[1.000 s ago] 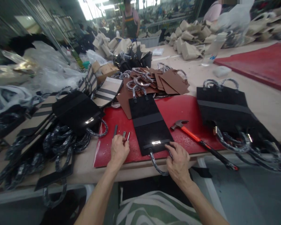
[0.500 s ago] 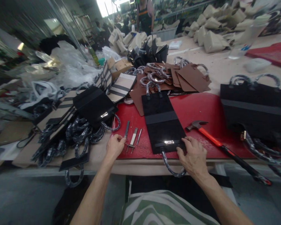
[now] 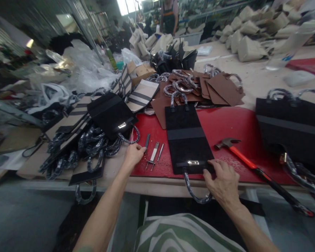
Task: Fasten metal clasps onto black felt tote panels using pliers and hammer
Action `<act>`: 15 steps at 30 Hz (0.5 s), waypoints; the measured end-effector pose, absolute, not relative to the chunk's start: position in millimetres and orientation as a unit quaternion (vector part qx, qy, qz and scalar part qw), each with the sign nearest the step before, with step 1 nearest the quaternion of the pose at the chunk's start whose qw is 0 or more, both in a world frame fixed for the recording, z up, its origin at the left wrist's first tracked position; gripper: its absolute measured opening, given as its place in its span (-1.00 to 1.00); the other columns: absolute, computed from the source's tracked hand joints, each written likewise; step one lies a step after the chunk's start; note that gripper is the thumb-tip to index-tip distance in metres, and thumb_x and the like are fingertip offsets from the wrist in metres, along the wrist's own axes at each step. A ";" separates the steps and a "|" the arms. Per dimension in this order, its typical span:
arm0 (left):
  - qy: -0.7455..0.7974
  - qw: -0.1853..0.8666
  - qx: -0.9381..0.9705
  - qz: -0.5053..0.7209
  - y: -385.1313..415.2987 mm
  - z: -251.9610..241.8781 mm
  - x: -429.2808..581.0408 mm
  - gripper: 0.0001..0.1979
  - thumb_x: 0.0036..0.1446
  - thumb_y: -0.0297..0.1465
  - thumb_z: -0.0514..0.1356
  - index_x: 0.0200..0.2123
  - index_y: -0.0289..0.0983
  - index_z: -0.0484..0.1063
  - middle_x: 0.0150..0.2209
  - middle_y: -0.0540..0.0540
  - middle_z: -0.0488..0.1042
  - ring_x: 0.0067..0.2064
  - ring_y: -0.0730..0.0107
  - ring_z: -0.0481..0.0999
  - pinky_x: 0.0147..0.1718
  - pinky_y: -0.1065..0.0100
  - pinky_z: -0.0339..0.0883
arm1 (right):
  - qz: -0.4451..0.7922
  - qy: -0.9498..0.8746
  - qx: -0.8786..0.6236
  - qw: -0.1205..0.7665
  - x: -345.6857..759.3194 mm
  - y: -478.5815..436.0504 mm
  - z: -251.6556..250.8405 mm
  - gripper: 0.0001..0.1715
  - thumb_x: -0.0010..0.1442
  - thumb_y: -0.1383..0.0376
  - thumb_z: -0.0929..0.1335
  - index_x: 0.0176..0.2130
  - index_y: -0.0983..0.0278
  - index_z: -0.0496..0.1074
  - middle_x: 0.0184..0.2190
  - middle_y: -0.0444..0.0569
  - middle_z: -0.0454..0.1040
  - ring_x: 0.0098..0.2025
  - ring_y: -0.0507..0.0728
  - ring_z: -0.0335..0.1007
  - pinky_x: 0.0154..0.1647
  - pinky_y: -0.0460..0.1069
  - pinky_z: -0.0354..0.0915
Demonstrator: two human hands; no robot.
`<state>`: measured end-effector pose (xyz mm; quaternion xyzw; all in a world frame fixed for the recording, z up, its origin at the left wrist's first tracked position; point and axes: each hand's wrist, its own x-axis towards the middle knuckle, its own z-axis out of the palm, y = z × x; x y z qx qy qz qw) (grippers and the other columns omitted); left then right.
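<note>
Looking down on my feed: the right hand (image 3: 223,180) lies low and right of centre, palm down, fingers spread and flat. Its fingertips press on the near right corner of the black felt-like bag panel (image 3: 187,136) and grip nothing. That panel is a long matte rectangle in the middle of the frame, flat on the glossy red mat (image 3: 220,122). A smooth band crosses it, and a small shiny metal clasp (image 3: 193,162) sits at its near edge. Its plastic-wrapped loop handle (image 3: 193,190) hangs over the table edge, just left of the right hand.

The left hand (image 3: 135,154) is left of centre, loosely curled, fingertips at the near end of a dark flat metal bar (image 3: 147,140). I can't tell whether it's pinching that bar or only touching it. Just right of it lie a pale two-pronged metal strip (image 3: 153,155) and a thin steel rod (image 3: 160,152), side by side.

To the right, a claw hammer (image 3: 241,159) with an orange shaft lies slantwise on the mat. At the top of the mat there's a heap of brown panels (image 3: 220,89).
</note>
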<state>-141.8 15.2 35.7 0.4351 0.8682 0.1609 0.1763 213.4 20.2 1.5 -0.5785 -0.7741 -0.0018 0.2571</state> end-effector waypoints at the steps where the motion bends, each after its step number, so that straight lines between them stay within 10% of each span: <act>1: 0.869 0.172 0.439 0.154 19.3 35.8 -140.9 -0.74 0.09 -0.16 0.26 -0.42 -0.25 0.54 -0.35 -0.15 0.60 -0.23 0.19 0.56 -0.27 0.31 0.27 | -0.001 -0.774 -0.577 0.262 214.5 24.2 1.4 -0.72 0.22 0.18 0.31 -0.11 0.26 0.45 -0.13 0.04 0.47 -0.14 0.29 0.33 -0.20 0.11 0.11; 15: 0.864 0.174 0.469 0.054 45.4 34.1 -144.5 -0.78 0.00 -0.21 0.28 -0.49 -0.25 0.51 -0.39 -0.19 0.59 -0.28 0.16 0.56 -0.33 0.30 0.27 | 0.019 -0.738 -0.592 0.323 212.1 32.4 -9.3 -0.85 0.28 0.23 0.30 -0.25 0.25 0.43 -0.26 0.02 0.44 -0.18 0.25 0.26 -0.19 0.09 0.05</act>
